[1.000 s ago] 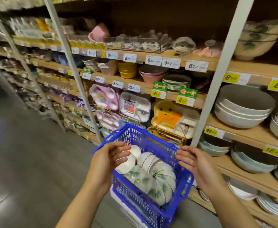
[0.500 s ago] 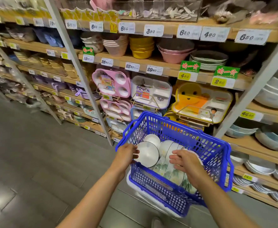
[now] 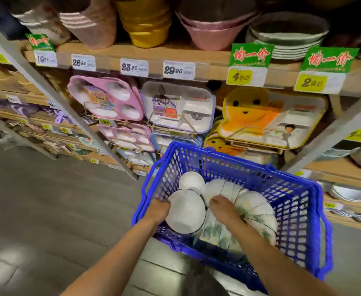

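Observation:
A blue plastic basket (image 3: 299, 201) stands low in front of the shelves, holding white bowls. My left hand (image 3: 159, 210) is inside its left side, gripping a white bowl with a dark rim (image 3: 186, 211); the fingers are hidden behind the bowl. A smaller white bowl (image 3: 191, 181) lies just behind that one. My right hand (image 3: 223, 209) reaches down into a curved row of stacked bowls with green leaf print (image 3: 254, 212); its fingers are hidden among them, so the grip is unclear.
Wooden shelves (image 3: 207, 67) with price tags rise right behind the basket. They carry divided children's trays in pink (image 3: 109, 97), white (image 3: 179, 105) and yellow (image 3: 267, 116), with stacked bowls above. Grey metal uprights (image 3: 53, 90) slant across. Grey floor (image 3: 47, 210) lies to the left.
The view has dropped and moved closer to the basket. Both hands have gone deeper into it: the left onto the dark-rimmed bowl, the right down among the leaf-print bowls.

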Motion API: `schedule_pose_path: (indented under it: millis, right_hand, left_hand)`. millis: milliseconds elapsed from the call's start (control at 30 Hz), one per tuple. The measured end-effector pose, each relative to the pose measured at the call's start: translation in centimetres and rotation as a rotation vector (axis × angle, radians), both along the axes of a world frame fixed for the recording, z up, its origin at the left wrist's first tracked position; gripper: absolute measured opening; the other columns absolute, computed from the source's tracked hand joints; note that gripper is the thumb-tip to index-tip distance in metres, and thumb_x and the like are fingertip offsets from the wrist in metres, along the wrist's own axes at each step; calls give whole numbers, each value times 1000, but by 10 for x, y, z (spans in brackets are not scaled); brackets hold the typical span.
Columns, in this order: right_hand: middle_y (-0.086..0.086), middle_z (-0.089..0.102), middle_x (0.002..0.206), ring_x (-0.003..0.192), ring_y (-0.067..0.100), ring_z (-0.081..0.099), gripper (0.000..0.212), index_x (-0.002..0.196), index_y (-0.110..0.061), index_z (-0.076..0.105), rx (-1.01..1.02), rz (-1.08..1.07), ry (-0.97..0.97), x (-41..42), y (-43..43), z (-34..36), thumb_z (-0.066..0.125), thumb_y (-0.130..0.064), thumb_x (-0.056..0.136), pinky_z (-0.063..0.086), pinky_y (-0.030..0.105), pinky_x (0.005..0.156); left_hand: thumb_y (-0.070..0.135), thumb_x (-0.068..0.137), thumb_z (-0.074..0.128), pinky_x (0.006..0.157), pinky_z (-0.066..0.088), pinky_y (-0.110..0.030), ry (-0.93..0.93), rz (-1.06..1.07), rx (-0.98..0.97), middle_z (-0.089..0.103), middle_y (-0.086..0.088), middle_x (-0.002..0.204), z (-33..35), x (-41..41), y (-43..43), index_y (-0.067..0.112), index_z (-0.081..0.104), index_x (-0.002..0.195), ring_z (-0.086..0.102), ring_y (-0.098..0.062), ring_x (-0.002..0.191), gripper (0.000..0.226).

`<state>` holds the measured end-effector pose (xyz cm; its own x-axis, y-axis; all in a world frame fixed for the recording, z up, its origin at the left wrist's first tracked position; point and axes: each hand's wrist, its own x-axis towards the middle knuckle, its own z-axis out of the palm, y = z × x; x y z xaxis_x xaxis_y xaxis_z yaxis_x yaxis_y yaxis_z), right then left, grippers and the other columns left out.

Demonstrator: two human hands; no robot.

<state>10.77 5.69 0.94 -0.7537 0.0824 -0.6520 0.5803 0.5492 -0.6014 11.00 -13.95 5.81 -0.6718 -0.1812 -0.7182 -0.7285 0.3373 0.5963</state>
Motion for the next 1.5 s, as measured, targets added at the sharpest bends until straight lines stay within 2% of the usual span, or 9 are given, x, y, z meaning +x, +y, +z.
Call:
schedule_pose_path:
  millis: [67,133,300,467,933,1067,1267,1367,1500]
  right_hand:
    - [13,59,103,100,30,59,16,80,-16,51,61,93,-12,-11,-6,-11,45,-17,95,38,29,73]
    - [14,59,112,108,31,58,12,98,-12,59,127,186,-7,-21,-13,-24,49,-17,94,39,28,75]
    - [13,59,124,117,33,55,34,121,-8,58,314,395,2,-32,-31,-51,53,-20,89,48,36,96]
    - [16,63,117,114,32,57,32,114,-2,61,444,423,70,-36,-39,-63,46,-3,86,46,35,94]
    - [13,51,139,125,30,52,43,138,-8,47,568,418,-36,-44,-46,-32,51,-11,96,44,37,101]
    - [16,52,138,125,33,50,45,141,-7,43,549,413,-12,-44,-33,3,47,-13,97,43,39,100]
    - [20,63,111,99,35,60,26,110,1,62,550,318,-30,-52,-11,81,44,-11,95,42,33,75]
    - [20,62,113,104,35,59,27,111,1,62,544,315,-10,-61,-5,130,42,-10,97,45,35,79]
    - [15,62,98,94,34,58,27,100,2,62,557,408,77,-70,0,206,41,-15,98,45,36,76]
  left_hand:
    - [23,90,44,106,39,-43,-107,-13,-75,56,-20,126,-18,-6,4,-4,50,127,54,-29,115,46]
    - [35,89,43,110,30,-36,-260,-95,-260,44,-24,142,-34,-12,4,-2,41,138,42,-36,131,61]
    - [23,93,50,97,44,-34,-280,-165,-274,59,-23,128,-69,-22,-2,-6,55,125,55,-35,119,44]
    - [22,91,52,92,48,-37,-250,-174,-309,61,-24,121,-84,-22,0,-7,57,122,58,-37,111,43]
    - [25,95,49,86,44,-32,-140,-265,-332,62,-21,120,-57,-20,-3,-5,57,121,57,-37,112,41]
    - [22,92,50,94,47,-36,-30,-275,-212,62,-19,122,-30,-24,-7,-1,59,121,57,-35,113,39]
    - [18,91,51,82,48,-39,216,-302,-79,67,-15,99,23,-38,-18,5,65,101,61,-32,94,21]
    - [16,92,53,65,47,-33,293,-253,194,62,-6,91,61,-52,-22,15,60,97,57,-20,78,9]
    - [23,85,55,70,51,-34,179,-307,644,63,-6,111,120,-73,-25,27,58,115,58,-26,101,31]
